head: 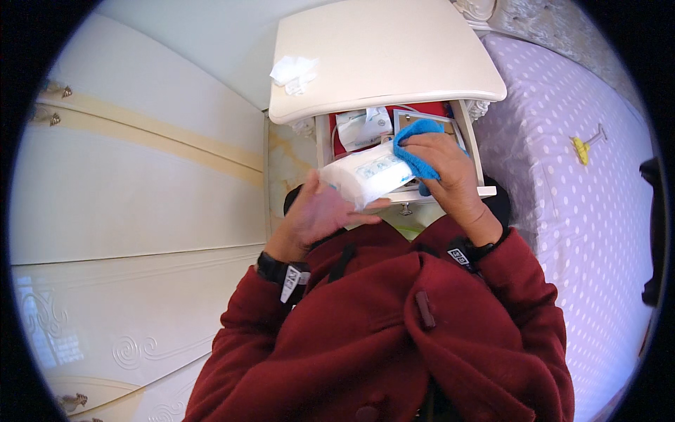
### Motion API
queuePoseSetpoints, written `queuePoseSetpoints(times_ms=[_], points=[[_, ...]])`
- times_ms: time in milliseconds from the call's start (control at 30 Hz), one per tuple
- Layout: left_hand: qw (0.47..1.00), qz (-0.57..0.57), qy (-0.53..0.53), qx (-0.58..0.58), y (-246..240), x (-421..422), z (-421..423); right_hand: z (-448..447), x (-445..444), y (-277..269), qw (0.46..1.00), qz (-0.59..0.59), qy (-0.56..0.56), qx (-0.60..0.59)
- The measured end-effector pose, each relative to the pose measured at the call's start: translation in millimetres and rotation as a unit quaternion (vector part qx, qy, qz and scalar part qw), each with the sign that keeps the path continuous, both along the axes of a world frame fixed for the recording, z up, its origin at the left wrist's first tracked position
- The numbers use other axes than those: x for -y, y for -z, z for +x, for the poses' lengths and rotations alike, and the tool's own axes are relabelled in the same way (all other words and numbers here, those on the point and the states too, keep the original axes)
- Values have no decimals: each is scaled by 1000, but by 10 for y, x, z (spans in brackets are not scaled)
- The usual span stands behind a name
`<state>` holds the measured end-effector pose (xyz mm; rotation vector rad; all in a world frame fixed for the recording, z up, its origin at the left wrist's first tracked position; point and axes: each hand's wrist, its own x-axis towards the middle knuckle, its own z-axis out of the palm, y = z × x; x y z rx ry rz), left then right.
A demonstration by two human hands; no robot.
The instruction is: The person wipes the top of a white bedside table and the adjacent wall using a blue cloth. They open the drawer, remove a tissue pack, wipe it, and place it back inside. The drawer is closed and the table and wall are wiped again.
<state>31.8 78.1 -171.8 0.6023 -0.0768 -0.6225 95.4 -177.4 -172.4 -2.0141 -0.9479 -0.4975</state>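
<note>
My right hand (448, 163) holds a blue cloth (416, 142) against the right end of a white plastic-wrapped pack (369, 174) printed with blue-green marks. The pack hangs tilted over the front of an open drawer (468, 137). At its left end is my left hand (321, 211), blurred, with thumb and fingers spread; whether it touches the pack is unclear. Inside the drawer, a second white soft pack (364, 126) lies at the back left. Beside it is a light-framed flat item (408, 116), partly hidden by the cloth and my right hand.
The drawer belongs to a cream nightstand (385, 47) with a crumpled white tissue (295, 74) on its left edge. A bed with a lilac polka-dot sheet (569, 211) stands to the right, bearing a yellow-handled tool (582, 147). Cream wardrobe doors (142, 195) line the left side.
</note>
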Motion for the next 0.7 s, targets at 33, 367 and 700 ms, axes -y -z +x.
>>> queuePoseSetpoints(times_ms=[33, 367, 700], points=[[999, -18, 31, -26, 0, 67, -7, -5, -29, 22, 1000, -4, -2, 21], [994, 37, -93, -47, 77, 195, 134, 31, 95, -91, 983, -9, -31, -180], [996, -8, -74, -48, 159, 145, 113, 146, -92, 195, 990, -103, 73, -69]])
